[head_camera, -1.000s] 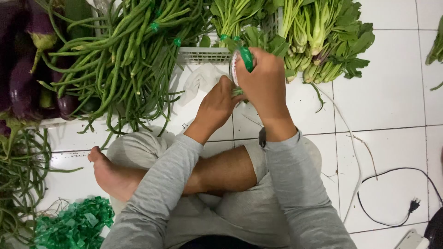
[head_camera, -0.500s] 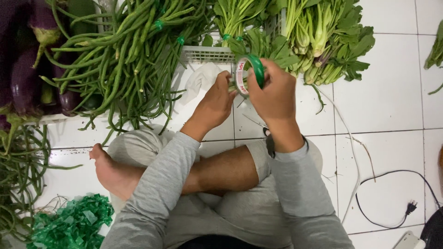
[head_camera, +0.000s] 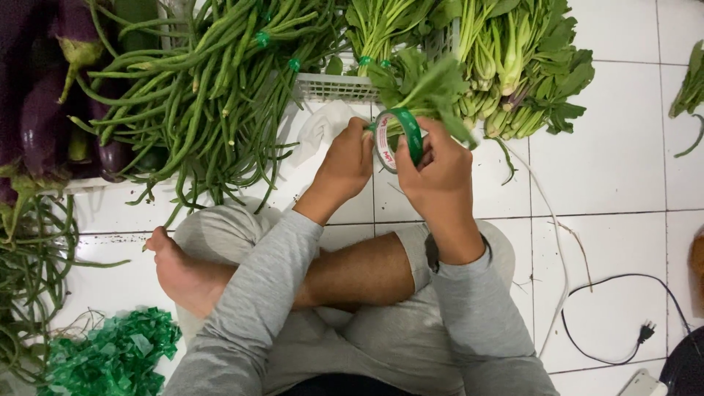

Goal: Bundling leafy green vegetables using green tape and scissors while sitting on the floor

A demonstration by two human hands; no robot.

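Observation:
My right hand [head_camera: 438, 172] grips a roll of green tape [head_camera: 397, 138] held upright in front of me. My left hand [head_camera: 345, 163] is closed on a small bunch of leafy greens [head_camera: 427, 89] at the stems, right beside the roll. The tape runs against the stems, and the leaves fan out above both hands. Both arms wear grey sleeves, and I sit cross-legged on a white tiled floor [head_camera: 616, 176] with a bare foot [head_camera: 174, 270] to the left.
A heap of long green beans [head_camera: 213, 95] lies over a white basket [head_camera: 334, 86] ahead. Purple eggplants [head_camera: 40, 110] sit far left and bundled leafy greens [head_camera: 521, 66] upper right. Green tape scraps [head_camera: 110, 359] lie lower left; a black power cord [head_camera: 623, 330] lower right.
Both hands lifted slightly and drew toward me with the tape roll. The bunch of greens now stands clear of the pile between my hands.

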